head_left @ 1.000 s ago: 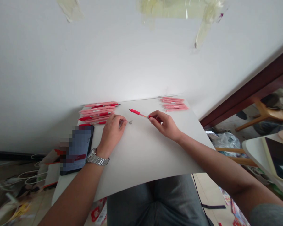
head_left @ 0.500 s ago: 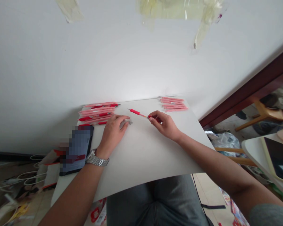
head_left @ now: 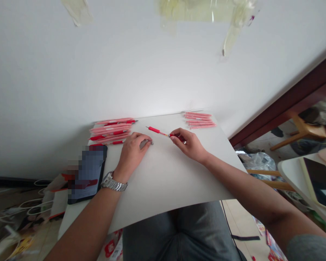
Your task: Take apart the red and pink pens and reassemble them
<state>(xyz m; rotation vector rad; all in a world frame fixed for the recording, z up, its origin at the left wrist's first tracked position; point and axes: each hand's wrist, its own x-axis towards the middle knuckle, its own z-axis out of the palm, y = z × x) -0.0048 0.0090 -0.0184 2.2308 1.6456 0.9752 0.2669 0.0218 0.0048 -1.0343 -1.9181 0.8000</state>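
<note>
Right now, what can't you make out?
- Pen: head view, back end hidden by the right hand.
- Grey bit: head view, too small to identify; unclear whether the left hand grips it.
- Tablet: head view, screen mostly pixelated.
- Yellowed tape: head view, cut off by the top edge.

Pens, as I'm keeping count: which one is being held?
The red-gripped pen, pinched in the right hand; the left pens and right pens lie grouped on the table.
</note>
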